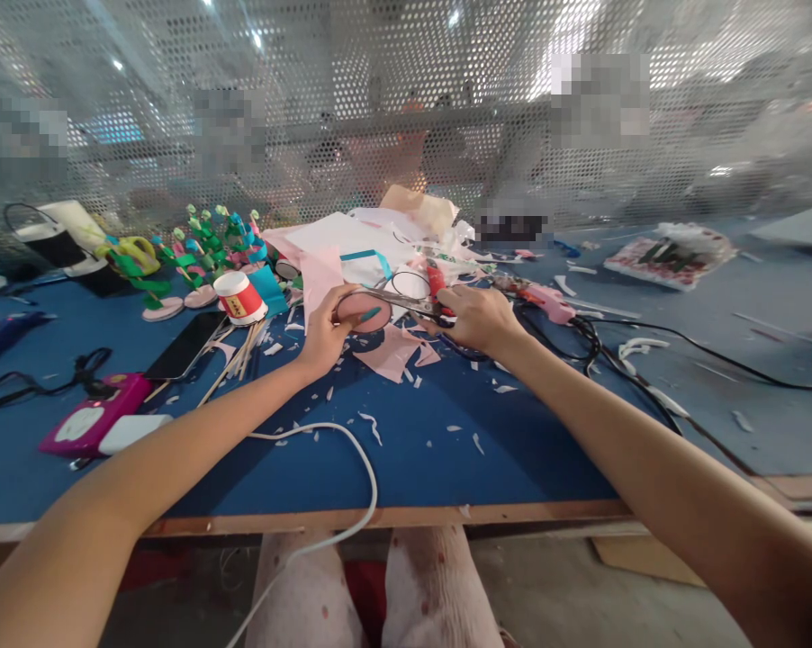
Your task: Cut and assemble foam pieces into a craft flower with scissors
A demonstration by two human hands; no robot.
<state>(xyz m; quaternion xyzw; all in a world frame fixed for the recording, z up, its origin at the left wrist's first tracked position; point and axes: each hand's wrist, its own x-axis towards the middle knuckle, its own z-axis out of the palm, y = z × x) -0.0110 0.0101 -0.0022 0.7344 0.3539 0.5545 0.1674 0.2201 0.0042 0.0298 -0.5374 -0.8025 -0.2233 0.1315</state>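
Now my left hand [325, 333] is curled round a pink round piece [362, 313], pinching its edge just above the blue desk [446, 450]. My right hand [477, 319] is closed tight on the red handles of the scissors [406, 301], and the blades touch the top of the piece. Pink scraps [392, 355] lie under it, a little red cup [240, 297], a phone [186, 346] and thin sticks [234, 360] sit to the left, and a pink glue gun [547, 301] lies on the right.
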